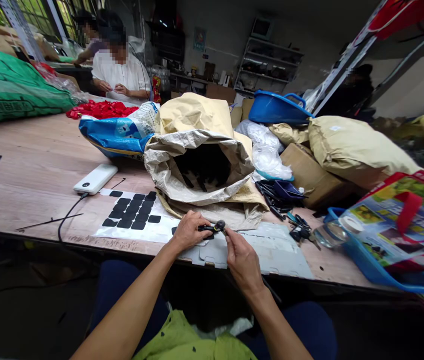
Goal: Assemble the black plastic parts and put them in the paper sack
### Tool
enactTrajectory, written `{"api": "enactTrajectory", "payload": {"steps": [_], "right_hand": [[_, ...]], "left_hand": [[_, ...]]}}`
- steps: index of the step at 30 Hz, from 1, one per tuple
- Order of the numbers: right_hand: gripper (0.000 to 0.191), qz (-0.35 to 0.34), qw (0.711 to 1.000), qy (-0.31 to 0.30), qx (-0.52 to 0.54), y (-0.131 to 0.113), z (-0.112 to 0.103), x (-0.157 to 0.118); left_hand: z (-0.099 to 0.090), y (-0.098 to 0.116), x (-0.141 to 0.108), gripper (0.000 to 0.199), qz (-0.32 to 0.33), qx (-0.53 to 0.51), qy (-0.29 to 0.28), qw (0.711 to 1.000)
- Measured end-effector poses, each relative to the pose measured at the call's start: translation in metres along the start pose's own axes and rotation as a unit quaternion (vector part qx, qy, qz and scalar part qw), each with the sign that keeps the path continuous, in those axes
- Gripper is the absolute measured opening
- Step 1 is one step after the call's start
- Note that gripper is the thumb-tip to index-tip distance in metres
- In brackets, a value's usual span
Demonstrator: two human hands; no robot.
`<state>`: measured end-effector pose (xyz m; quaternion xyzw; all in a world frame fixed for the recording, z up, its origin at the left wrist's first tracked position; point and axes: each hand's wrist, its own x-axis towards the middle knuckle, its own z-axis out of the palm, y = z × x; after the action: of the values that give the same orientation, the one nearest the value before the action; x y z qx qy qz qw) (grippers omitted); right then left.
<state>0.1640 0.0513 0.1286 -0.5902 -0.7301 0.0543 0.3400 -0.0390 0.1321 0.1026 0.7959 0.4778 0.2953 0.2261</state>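
Observation:
Near the table's front edge, my left hand (190, 231) grips a small black part with a rounded end (220, 226); its exact kind is not clear. My right hand (242, 257) pinches at the right side of this part, its thumb and fingers pressed together. Below both hands lies a grey board (279, 250). To the left, a white sheet (112, 232) carries rows of black rounded-square pads (127, 215). Just beyond my hands, an open woven sack (159, 160) lies on its side with dark pieces in it.
A white power bank (95, 179) with a black cable sits left. Keys (302, 230), dark plastic pieces (272, 197), a clear bottle (330, 235) and a blue basin (388, 277) are on the right. Red pieces (101, 109) lie farther back, where a person in white (121, 75) sits.

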Motion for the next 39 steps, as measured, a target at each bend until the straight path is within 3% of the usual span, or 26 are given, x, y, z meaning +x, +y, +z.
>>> {"api": "enactTrajectory", "payload": {"steps": [2,6,9,13,18,21,23,26,28,29,31,34,36,39], "right_hand": [[0.037,0.004,1.000,-0.002,0.002,0.005,-0.001,0.003],[0.034,0.028,0.998,0.060,-0.015,0.025,-0.008,0.025],[0.030,0.033,0.995,0.031,-0.088,0.048,-0.010,0.046],[0.026,-0.026,0.978,-0.025,-0.204,0.075,-0.004,0.063],[0.023,-0.029,0.977,0.006,-0.212,0.083,0.009,0.061],[0.022,-0.016,0.977,0.021,-0.209,0.081,0.011,0.058],[0.022,-0.013,0.977,0.022,-0.210,0.081,0.010,0.057],[0.021,-0.011,0.977,0.025,-0.212,0.081,0.010,0.057],[0.021,-0.009,0.976,0.027,-0.214,0.081,0.010,0.057],[0.021,-0.008,0.976,0.026,-0.215,0.081,0.011,0.057],[0.021,-0.005,0.976,0.024,-0.216,0.080,0.010,0.056],[0.021,0.000,0.978,0.024,-0.208,0.079,0.009,0.055],[0.021,0.004,0.979,0.026,-0.200,0.078,0.008,0.055],[0.021,0.006,0.980,0.033,-0.196,0.078,0.008,0.054]], "left_hand": [[0.000,0.000,0.000,0.023,-0.002,0.000,0.001,1.000],[-0.001,0.004,0.000,0.020,0.003,0.012,0.008,1.000],[-0.003,0.009,0.000,0.020,-0.008,0.023,0.007,1.000],[-0.003,0.010,0.000,0.026,-0.020,0.026,-0.005,0.999],[-0.005,0.007,0.004,0.020,-0.013,0.014,0.002,1.000],[-0.011,0.025,-0.007,0.023,0.014,-0.053,0.008,0.998],[-0.010,0.047,-0.029,0.026,0.042,-0.124,-0.022,0.991],[0.013,0.074,-0.076,0.030,0.115,-0.174,-0.171,0.963],[0.045,0.071,-0.104,0.031,0.123,-0.149,-0.278,0.941],[0.064,0.062,-0.114,0.031,0.091,-0.131,-0.314,0.936],[0.103,0.032,-0.124,0.033,-0.039,-0.102,-0.356,0.928],[0.147,-0.019,-0.119,0.039,-0.207,-0.062,-0.343,0.914],[0.161,-0.043,-0.112,0.044,-0.235,-0.049,-0.305,0.922],[0.167,-0.062,-0.110,0.051,-0.237,-0.095,-0.253,0.933]]}}
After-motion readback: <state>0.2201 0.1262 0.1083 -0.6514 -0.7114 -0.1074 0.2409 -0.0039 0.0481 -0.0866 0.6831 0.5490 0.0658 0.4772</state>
